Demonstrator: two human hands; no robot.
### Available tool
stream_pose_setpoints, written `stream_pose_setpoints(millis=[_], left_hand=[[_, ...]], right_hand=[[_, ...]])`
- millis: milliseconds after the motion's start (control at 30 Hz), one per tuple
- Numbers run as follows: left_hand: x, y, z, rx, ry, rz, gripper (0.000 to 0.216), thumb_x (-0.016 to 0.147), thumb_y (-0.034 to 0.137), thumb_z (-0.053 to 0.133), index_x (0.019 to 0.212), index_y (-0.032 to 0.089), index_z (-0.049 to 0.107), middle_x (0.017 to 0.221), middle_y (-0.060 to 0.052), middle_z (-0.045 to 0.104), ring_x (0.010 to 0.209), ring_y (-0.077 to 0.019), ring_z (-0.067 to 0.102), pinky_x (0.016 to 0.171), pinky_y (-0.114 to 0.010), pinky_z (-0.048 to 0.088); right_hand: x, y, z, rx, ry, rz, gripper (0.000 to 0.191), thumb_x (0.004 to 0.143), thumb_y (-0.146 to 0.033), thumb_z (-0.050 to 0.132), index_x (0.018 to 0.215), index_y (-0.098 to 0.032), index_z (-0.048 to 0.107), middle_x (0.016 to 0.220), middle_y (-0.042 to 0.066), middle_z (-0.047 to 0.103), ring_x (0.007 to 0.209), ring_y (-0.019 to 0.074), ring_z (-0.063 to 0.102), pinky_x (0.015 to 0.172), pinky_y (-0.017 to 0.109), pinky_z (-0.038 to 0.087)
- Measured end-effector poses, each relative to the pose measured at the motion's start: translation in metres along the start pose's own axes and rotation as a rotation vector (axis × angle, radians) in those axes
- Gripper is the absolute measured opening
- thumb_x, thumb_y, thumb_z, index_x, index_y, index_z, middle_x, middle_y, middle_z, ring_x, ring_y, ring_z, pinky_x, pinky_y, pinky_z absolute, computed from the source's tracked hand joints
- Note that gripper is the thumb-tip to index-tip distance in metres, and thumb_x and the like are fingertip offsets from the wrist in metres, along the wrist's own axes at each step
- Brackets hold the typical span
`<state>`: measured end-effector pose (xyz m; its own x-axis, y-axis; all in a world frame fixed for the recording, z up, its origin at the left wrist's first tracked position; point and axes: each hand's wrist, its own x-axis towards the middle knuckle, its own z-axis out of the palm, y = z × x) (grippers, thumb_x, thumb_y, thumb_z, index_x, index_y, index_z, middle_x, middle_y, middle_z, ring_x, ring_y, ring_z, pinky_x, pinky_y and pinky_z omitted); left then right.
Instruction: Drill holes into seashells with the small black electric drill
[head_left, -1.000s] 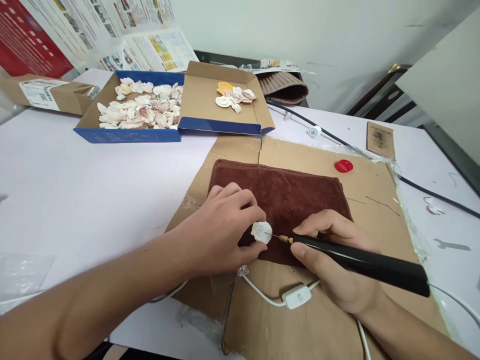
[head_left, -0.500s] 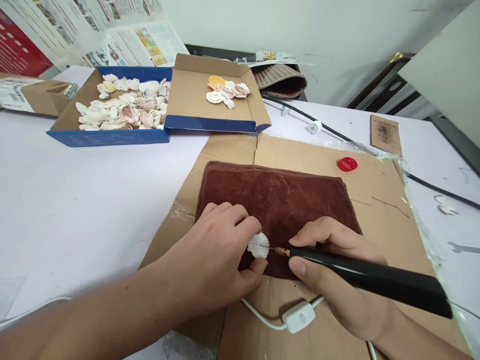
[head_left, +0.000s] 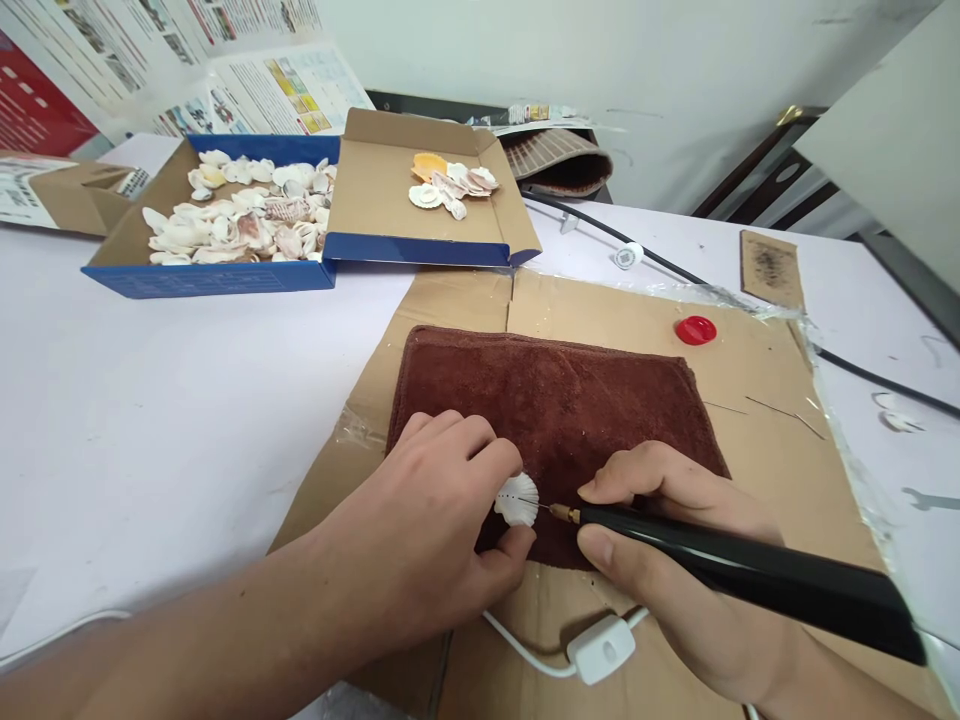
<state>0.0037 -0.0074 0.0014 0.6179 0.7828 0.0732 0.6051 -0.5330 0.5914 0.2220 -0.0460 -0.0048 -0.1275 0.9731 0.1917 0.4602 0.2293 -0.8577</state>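
Observation:
My left hand point(head_left: 427, 510) pinches a small white scallop shell point(head_left: 517, 499) between thumb and fingers, on the near edge of a brown towel point(head_left: 559, 400). My right hand point(head_left: 675, 560) grips a black pen-shaped drill point(head_left: 750, 575) like a pencil. Its thin bit points left and its tip meets the shell's right edge. The towel lies on a flattened sheet of cardboard point(head_left: 600, 310).
A blue-edged box point(head_left: 210, 275) with several shells stands at the back left, its open lid point(head_left: 420, 225) holding a few more. A white cord with an inline switch point(head_left: 604, 648) runs under my hands. A red cap point(head_left: 695, 329), a black cable point(head_left: 862, 375) and a small wrench point(head_left: 926, 497) lie right.
The view has shifted, so box and towel sit further left and my hands lower in frame. The shell stays pinched and the drill bit stays at it.

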Motion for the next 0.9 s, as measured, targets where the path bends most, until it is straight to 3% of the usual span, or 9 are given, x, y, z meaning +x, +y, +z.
stream_pose_setpoints(millis=[900], left_hand=[[0.000, 0.000, 0.001, 0.015, -0.006, 0.000, 0.008, 0.086, 0.019, 0.061, 0.092, 0.018, 0.068, 0.092, -0.005, 0.065, 0.085, -0.0244, 0.057, 0.080, -0.044, 0.045]], right_hand=[[0.008, -0.009, -0.001, -0.029, 0.007, 0.041, 0.011, 0.080, -0.017, 0.069, 0.073, -0.025, 0.065, 0.054, -0.005, 0.062, 0.048, 0.0128, 0.060, 0.042, 0.021, 0.046]])
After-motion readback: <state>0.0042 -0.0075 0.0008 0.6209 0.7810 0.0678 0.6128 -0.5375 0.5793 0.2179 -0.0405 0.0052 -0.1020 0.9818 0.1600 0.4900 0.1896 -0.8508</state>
